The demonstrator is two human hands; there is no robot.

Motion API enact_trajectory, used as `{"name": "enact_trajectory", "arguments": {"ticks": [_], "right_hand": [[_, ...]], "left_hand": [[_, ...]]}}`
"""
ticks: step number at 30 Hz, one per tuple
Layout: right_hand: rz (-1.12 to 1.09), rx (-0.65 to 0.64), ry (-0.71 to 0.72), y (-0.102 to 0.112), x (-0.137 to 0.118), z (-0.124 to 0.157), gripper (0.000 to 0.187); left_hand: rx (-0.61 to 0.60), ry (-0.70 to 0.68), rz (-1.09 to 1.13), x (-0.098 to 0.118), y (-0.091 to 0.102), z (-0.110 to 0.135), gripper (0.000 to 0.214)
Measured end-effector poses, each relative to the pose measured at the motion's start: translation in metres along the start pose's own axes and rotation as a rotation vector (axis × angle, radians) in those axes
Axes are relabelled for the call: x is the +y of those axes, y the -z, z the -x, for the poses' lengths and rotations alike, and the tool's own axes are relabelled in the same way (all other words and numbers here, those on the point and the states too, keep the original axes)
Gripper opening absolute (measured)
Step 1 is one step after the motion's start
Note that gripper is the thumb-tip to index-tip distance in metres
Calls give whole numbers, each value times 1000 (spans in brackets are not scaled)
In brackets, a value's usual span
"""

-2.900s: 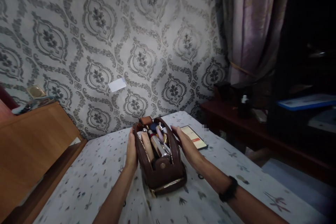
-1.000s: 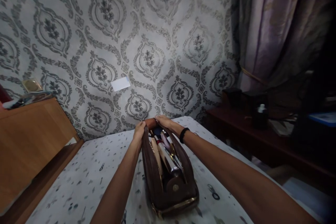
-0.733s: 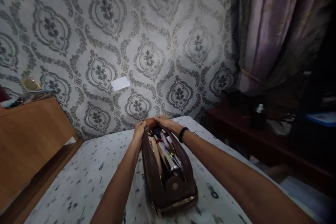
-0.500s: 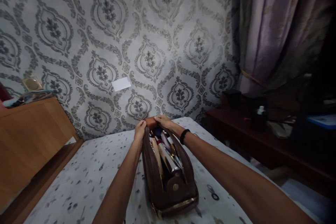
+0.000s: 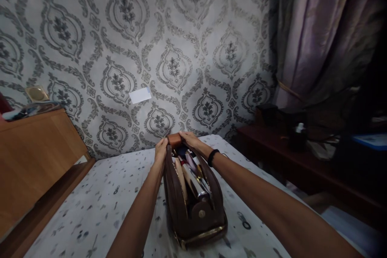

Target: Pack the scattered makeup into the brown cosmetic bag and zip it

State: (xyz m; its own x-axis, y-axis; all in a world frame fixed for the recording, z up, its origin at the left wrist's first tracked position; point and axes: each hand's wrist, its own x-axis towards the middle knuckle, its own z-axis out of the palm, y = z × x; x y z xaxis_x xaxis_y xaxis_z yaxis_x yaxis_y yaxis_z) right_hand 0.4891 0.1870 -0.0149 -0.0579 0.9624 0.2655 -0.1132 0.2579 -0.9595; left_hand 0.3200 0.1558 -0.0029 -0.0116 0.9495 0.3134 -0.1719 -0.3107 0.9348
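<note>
A dark brown bag [image 5: 199,225] with gold zips lies on the bed, its top unzipped and spread. Inside it are several tubes and bottles, among them a long pale tube [image 5: 193,183] with a shiny silver end. At the bag's far end sits an orange-brown block-like piece [image 5: 174,140]; whether it belongs to the bag cannot be made out. My left hand [image 5: 161,151] is closed at the far left corner, thumb on top. My right hand [image 5: 190,140], with a black band on its wrist, grips the far right corner. The fingers underneath are hidden.
A patterned white sheet [image 5: 121,193] covers the bed, which meets a wallpapered wall. On the left stands a wooden headboard [image 5: 39,153] with cloth on top. A dark red table [image 5: 272,141] holding a small bottle [image 5: 298,131] and other items runs along the right.
My right hand has shifted slightly up along the orange-brown piece, and more of that piece shows. The bag and my left hand stay nearly in place.
</note>
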Motion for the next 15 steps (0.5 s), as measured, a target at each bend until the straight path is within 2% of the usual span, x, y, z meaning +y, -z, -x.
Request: {"name": "enact_trajectory", "arguments": {"ticks": [6, 15], "right_hand": [[-3, -20, -16, 2, -5, 5, 26], [-39, 7, 22, 5, -16, 15, 24]], "left_hand": [[16, 25, 9, -2, 0, -9, 36], [14, 55, 55, 3, 1, -9, 46]]}}
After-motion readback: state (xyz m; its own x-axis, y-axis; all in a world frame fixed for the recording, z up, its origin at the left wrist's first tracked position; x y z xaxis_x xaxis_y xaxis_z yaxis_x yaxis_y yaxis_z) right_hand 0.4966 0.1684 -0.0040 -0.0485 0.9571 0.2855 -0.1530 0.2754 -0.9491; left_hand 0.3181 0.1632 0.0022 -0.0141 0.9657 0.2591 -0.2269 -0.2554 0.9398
